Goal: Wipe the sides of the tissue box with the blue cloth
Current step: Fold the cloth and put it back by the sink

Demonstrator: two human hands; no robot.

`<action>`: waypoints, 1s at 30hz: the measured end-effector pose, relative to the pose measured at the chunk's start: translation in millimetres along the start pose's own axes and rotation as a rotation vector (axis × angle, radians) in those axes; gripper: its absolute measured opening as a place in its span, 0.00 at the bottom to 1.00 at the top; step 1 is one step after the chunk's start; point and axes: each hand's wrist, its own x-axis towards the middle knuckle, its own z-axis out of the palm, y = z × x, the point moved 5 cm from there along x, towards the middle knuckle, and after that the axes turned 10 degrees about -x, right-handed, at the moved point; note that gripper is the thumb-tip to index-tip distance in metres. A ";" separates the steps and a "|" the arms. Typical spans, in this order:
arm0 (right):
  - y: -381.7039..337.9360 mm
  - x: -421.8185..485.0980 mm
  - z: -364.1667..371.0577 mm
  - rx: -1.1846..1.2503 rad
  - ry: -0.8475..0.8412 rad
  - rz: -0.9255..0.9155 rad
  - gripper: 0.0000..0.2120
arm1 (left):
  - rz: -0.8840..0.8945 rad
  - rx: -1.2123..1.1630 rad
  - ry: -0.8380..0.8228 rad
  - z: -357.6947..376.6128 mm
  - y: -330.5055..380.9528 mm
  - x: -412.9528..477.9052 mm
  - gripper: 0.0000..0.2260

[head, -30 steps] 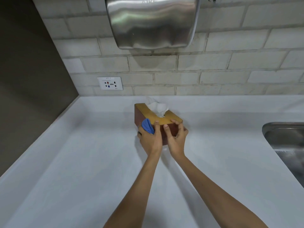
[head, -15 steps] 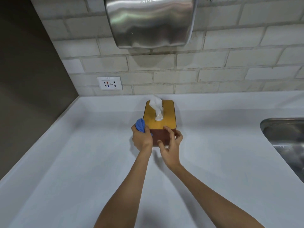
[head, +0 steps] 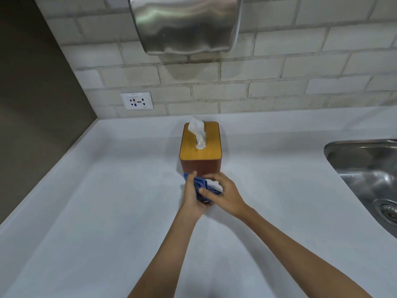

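The tissue box [head: 201, 166] stands upright on the white counter, brown sided with a yellow wooden lid and a white tissue [head: 198, 132] sticking up from the slot. Just in front of its near side, both hands hold the crumpled blue cloth [head: 203, 187] between them. My left hand [head: 193, 195] grips the cloth from the left. My right hand [head: 226, 192] pinches it from the right, fingers curled over the top. Neither hand touches the box; the cloth's upper left corner lies close to the box's lower front edge.
A steel sink [head: 369, 171] is sunk into the counter at the right. A steel hand dryer [head: 184, 24] hangs on the brick wall above the box, and a wall socket [head: 136, 101] sits at the back left. A dark wall [head: 32, 104] bounds the counter's left side.
The box has been turned straight and let go. Both hands have drawn back from it toward me, and the cloth, formerly in the left hand alone, is now held by both.
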 end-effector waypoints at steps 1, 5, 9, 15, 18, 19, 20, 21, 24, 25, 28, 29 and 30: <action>0.2 -5.0 -1.0 0.020 -0.045 0.019 0.15 | -0.031 0.013 -0.035 2.7 -3.0 -3.9 0.17; -0.8 -16.9 -15.5 0.129 -0.041 0.121 0.07 | -0.108 0.123 -0.101 16.8 -12.8 -17.2 0.16; -3.8 -24.8 -41.3 0.276 -0.073 0.208 0.07 | -0.120 0.286 -0.158 29.9 -21.2 -27.0 0.20; 7.4 -37.8 -104.0 0.276 0.037 0.406 0.07 | -0.156 0.411 -0.191 34.3 -42.4 -38.7 0.13; 28.5 -56.3 -151.6 0.314 0.089 0.564 0.08 | -0.150 0.557 -0.071 37.6 -53.7 -43.6 0.13; 35.7 -65.0 -169.6 0.298 0.102 0.597 0.09 | -0.121 0.615 -0.024 42.0 -58.1 -44.4 0.14; 42.9 -74.2 -187.2 0.278 0.111 0.621 0.10 | -0.085 0.661 0.002 48.8 -64.2 -44.6 0.15; 49.7 -84.4 -204.0 0.272 0.114 0.638 0.10 | -0.050 0.691 0.002 57.7 -72.6 -44.6 0.16; 68.2 -121.2 -250.5 0.322 0.100 0.664 0.09 | -0.037 0.673 -0.084 87.3 -113.4 -50.3 0.17; 74.3 -135.2 -265.5 0.322 0.101 0.673 0.09 | -0.050 0.668 -0.119 96.8 -129.8 -53.1 0.15; 94.7 -180.0 -310.1 0.254 0.152 0.734 0.06 | -0.092 0.661 -0.196 121.8 -180.3 -62.4 0.11; 101.5 -194.9 -323.6 0.242 0.171 0.770 0.03 | -0.106 0.658 -0.213 128.9 -197.6 -65.3 0.10; 108.6 -209.3 -336.5 0.243 0.187 0.806 0.01 | -0.119 0.658 -0.230 135.6 -215.3 -68.6 0.09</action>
